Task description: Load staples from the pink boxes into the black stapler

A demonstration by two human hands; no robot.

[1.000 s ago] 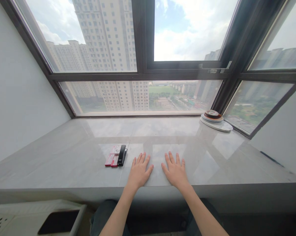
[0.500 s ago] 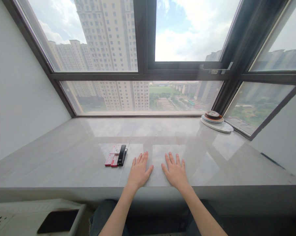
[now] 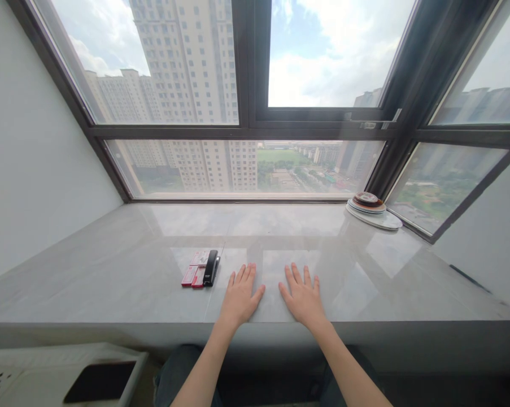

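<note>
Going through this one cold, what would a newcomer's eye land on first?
Probably the left hand and right hand, spread palm-down near the front edge of the pale windowsill. Next, likely the black stapler beside small red-and-white boxes, to the left of the left hand. Behind them, a tall apartment block fills much of the upper-left windowpane.

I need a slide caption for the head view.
Left hand and right hand rest palm down on the windowsill, black stapler and small boxes to their left.
</note>
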